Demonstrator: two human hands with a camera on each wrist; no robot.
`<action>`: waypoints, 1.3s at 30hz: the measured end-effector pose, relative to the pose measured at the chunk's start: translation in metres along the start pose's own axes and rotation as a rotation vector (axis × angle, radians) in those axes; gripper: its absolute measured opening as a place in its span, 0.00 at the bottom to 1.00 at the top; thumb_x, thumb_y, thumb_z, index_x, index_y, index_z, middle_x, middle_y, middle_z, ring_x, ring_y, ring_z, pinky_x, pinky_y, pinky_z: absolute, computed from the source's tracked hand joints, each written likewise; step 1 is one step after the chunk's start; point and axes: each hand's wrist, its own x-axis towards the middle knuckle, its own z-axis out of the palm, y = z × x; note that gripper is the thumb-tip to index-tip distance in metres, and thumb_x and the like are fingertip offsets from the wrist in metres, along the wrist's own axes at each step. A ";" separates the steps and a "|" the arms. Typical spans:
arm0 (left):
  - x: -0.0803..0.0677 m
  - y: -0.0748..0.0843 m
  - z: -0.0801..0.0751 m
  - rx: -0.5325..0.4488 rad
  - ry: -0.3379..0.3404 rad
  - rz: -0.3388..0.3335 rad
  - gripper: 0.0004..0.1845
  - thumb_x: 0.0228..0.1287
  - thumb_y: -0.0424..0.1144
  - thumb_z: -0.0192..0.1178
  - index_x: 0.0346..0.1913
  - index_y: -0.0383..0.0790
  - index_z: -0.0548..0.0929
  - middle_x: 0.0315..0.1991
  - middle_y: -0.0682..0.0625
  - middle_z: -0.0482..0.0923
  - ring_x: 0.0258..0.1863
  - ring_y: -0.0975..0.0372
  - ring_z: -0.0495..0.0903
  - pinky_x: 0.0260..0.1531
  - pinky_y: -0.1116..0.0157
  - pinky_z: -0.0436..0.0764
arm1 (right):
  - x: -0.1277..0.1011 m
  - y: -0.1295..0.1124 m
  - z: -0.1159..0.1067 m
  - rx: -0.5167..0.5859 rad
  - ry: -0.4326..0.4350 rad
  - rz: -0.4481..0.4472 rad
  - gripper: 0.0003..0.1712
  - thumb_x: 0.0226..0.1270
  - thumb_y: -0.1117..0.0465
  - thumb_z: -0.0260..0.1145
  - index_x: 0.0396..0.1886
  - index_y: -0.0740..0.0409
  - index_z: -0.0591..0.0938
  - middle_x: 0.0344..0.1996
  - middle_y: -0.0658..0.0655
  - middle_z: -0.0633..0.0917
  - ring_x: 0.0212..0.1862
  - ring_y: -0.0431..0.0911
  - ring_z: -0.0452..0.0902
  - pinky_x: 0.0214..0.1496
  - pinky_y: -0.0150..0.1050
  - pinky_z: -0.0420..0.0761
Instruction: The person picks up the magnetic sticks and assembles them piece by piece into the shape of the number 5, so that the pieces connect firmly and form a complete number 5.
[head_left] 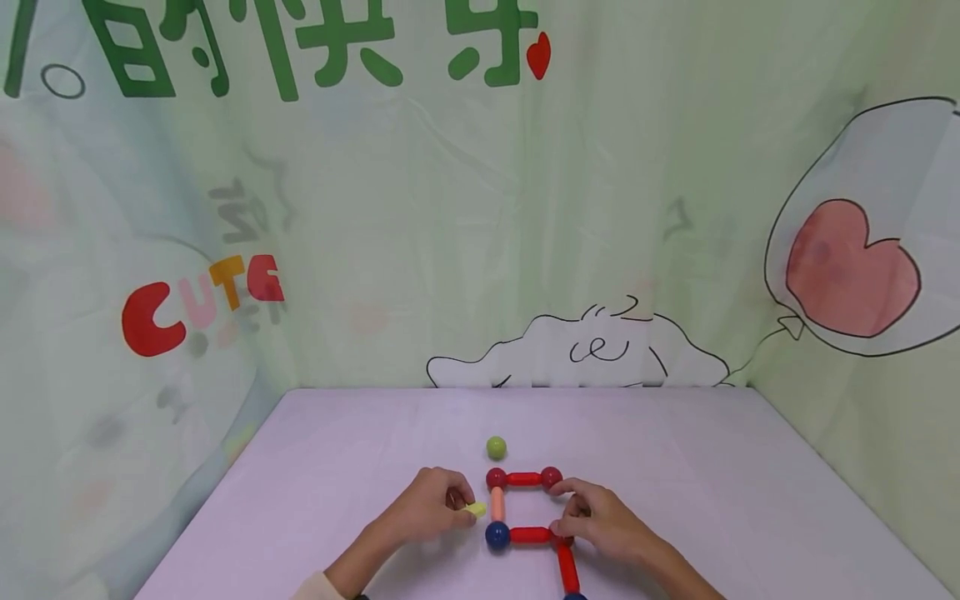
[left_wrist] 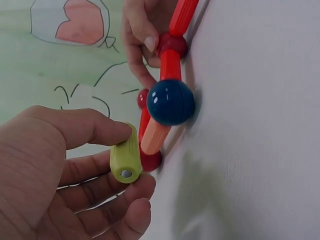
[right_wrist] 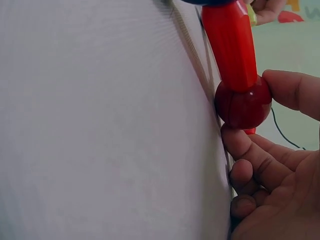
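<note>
My left hand (head_left: 438, 500) pinches a yellow-green magnetic rod (left_wrist: 125, 156) between thumb and fingers; a metal tip shows at its end. It is just left of a salmon rod (head_left: 497, 504), which joins a red ball (head_left: 497, 478) to a blue ball (head_left: 497, 535). My right hand (head_left: 603, 517) pinches the near-right red ball (right_wrist: 244, 104) between thumb and a finger. Its index finger reaches to the far-right red ball (head_left: 551, 477); contact there is unclear. Red rods (head_left: 529, 535) join the balls, and one red rod (head_left: 568, 569) runs toward me.
A loose green ball (head_left: 496, 447) lies beyond the joined pieces on the pale table (head_left: 337, 442). Another blue ball (head_left: 575, 597) is cut off at the bottom edge. A printed curtain (head_left: 390, 208) hangs behind and beside the table.
</note>
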 end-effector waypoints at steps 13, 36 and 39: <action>-0.017 0.025 0.017 -0.096 -0.123 0.022 0.06 0.58 0.34 0.72 0.34 0.50 0.88 0.29 0.59 0.80 0.23 0.64 0.75 0.23 0.71 0.76 | 0.000 0.002 -0.001 0.000 0.009 -0.006 0.32 0.63 0.57 0.72 0.64 0.63 0.73 0.29 0.53 0.81 0.34 0.47 0.76 0.37 0.39 0.77; -0.026 0.040 0.063 -0.266 -0.291 0.061 0.03 0.59 0.35 0.73 0.36 0.43 0.90 0.24 0.58 0.82 0.23 0.67 0.78 0.29 0.72 0.81 | -0.001 0.005 -0.004 0.009 -0.050 -0.072 0.17 0.66 0.57 0.70 0.50 0.58 0.83 0.27 0.53 0.82 0.33 0.47 0.73 0.32 0.35 0.72; -0.025 0.039 0.067 -0.287 -0.323 0.099 0.04 0.60 0.38 0.72 0.37 0.43 0.90 0.23 0.59 0.82 0.23 0.68 0.79 0.30 0.72 0.81 | 0.000 0.006 -0.004 0.003 -0.058 -0.074 0.15 0.66 0.57 0.70 0.49 0.58 0.84 0.28 0.52 0.83 0.34 0.47 0.74 0.34 0.36 0.73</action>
